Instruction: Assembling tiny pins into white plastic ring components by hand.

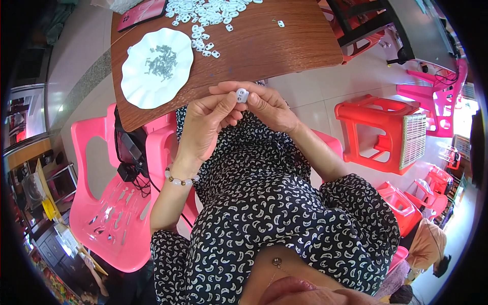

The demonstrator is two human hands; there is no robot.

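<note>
A small white plastic part with two holes sits pinched between the fingertips of both hands, just in front of the wooden table's near edge. My left hand grips it from the left, and a bead bracelet circles that wrist. My right hand grips it from the right. On the wooden table stands a white scalloped plate with several small grey metal pieces. A heap of the same white plastic parts lies at the table's far side.
A pink plastic chair stands at my left with a black device and cable on it. Red plastic stools stand at the right. A pink flat object lies at the table's far left corner. A person crouches at the lower right.
</note>
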